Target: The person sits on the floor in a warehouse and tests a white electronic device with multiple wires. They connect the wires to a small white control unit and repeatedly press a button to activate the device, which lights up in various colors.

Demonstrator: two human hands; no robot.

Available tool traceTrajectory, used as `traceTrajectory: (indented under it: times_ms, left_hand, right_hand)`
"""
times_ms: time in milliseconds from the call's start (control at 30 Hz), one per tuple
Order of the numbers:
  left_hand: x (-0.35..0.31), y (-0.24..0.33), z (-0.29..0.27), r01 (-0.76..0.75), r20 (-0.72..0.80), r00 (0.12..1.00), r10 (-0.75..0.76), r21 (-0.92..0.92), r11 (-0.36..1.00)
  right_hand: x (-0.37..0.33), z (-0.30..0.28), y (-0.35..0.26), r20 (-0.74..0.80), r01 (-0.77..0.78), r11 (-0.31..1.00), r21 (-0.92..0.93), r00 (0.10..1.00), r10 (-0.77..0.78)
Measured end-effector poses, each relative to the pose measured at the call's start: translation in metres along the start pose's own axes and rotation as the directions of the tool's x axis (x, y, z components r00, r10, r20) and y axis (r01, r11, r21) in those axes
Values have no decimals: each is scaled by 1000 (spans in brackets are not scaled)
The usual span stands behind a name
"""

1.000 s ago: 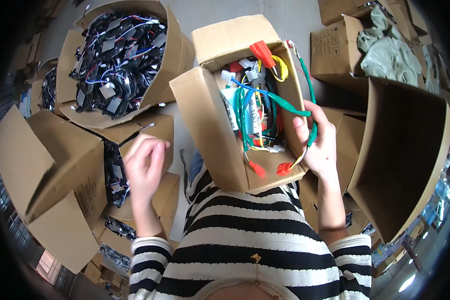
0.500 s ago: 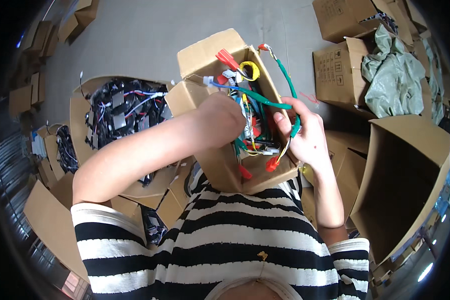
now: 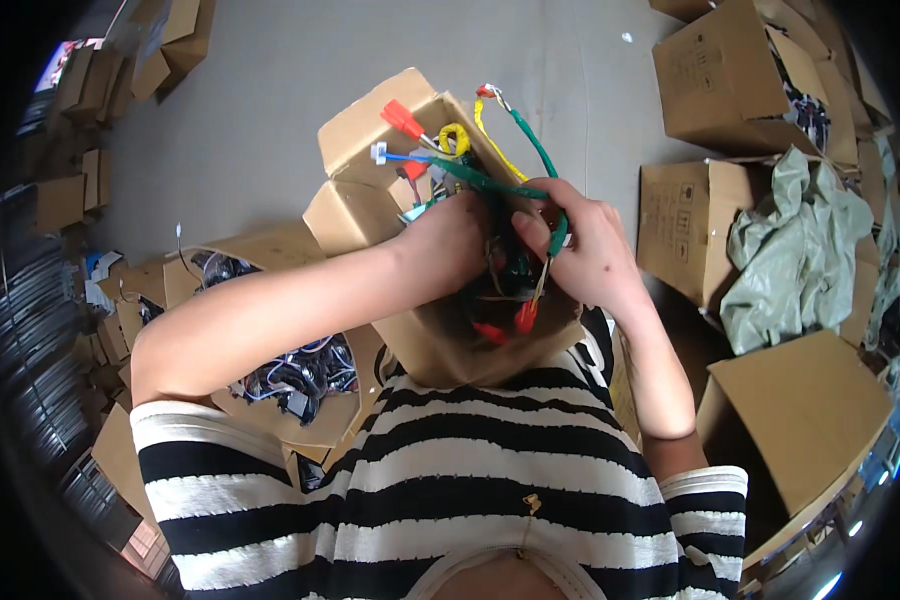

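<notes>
An open cardboard box (image 3: 348, 222) sits tilted against my striped shirt, full of loose wiring. My left hand (image 3: 448, 240) reaches down inside it; its fingers are hidden among the wires. At the box's right edge, my right hand (image 3: 592, 248) is closed on a green-sleeved wire harness (image 3: 478, 181), thumb over the rim. One end of that harness carries a white plug (image 3: 379, 153). Also in the box are a red connector (image 3: 403, 120), a yellow coiled wire (image 3: 454, 139) and another red connector (image 3: 525, 318) near the front.
Left of me, an open carton (image 3: 345, 408) holds dark bundled wiring (image 3: 305, 380). On the right stand an empty-looking open carton (image 3: 800, 410), a green-grey plastic sheet (image 3: 795, 260) and stacked cartons (image 3: 720, 85). Grey floor (image 3: 270, 90) lies beyond the box.
My left hand has gone deeper into the box, and the box's inside looks darker. The right hand keeps its hold on the green harness. The whole view has shifted.
</notes>
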State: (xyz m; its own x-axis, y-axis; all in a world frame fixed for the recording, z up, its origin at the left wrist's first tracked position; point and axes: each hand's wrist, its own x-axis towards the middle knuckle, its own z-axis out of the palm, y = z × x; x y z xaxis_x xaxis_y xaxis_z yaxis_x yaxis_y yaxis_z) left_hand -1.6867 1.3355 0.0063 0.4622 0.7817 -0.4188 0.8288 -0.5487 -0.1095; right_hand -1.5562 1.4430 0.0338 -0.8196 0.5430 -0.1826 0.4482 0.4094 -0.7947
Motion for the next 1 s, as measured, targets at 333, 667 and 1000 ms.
traceTrajectory:
  times_ms: [333, 667, 1000]
  left_hand:
    - [0, -169, -40, 48, -101, 972, -210, -794, 606]
    - [-26, -362, -12, -105, -158, 891, -426, -984, 145]
    - [-19, -508, -23, -339, -86, 813, -576, -874, -347]
  right_hand:
    - [137, -41, 4, 139, -44, 989, 142, 990, 25]
    - [300, -50, -34, 149, -131, 988, 82, 982, 117]
    - [400, -74, -62, -81, -155, 982, 112, 983, 164]
